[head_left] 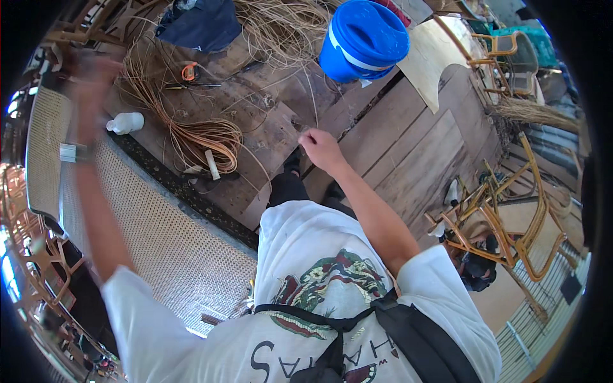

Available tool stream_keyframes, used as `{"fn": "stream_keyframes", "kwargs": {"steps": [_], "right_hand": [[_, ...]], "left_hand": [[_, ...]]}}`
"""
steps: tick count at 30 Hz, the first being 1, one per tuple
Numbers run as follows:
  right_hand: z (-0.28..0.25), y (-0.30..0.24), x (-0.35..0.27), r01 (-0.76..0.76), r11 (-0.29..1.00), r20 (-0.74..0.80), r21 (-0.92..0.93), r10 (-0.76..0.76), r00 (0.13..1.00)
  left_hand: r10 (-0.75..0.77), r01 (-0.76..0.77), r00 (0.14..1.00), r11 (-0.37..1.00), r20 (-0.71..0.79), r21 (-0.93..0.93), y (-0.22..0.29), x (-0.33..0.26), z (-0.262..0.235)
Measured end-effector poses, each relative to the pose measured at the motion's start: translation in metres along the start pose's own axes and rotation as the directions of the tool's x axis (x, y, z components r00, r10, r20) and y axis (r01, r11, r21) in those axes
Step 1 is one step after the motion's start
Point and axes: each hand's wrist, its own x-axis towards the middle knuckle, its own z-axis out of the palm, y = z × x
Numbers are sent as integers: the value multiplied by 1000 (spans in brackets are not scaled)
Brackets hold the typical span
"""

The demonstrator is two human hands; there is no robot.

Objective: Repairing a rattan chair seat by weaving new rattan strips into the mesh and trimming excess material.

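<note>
My left hand [92,67], smeared by motion, is raised at the upper left, beyond the woven cane panel [172,233] with its dark rim. Whether its fingers are closed does not show. Over the wooden floor, in the middle, my right hand [321,150] has its fingers curled together. A thin cane strand [312,96] runs down to that hand; I cannot make out whether the fingers grip it. Between my hands lies a looped bundle of cane strands [211,138]. Near the panel's rim a white plastic bottle [128,122] lies on its side.
A blue lidded bucket [348,51] stands at the top. Loose cane [281,29] is heaped left of it, near a dark cloth [201,25] and an orange tape measure [189,72]. Chair frames [533,217] stand at the right. Floor planks [408,137] have dark gaps between them.
</note>
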Motion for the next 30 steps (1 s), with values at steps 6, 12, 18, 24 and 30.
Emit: {"fn": "stream_keyframes", "kwargs": {"steps": [6,12,18,24,30], "right_hand": [[21,-37,25,-113,989,21,96,111,994],[20,-35,35,-97,994,40,50,95,995],[28,-11,38,-107,991,-107,79,115,988],[25,-16,29,76,954,-204,-291,-139,969],[21,-17,24,191,887,-100,-420,-255,962]], "left_hand": [[-409,859,490,80,770,-505,71,-130,264],[-412,668,675,-12,612,-744,53,-111,317],[-447,615,733,113,513,-780,19,-82,333],[-507,624,746,304,432,-720,-3,-83,368],[-480,575,806,498,345,-650,15,-74,348]]}}
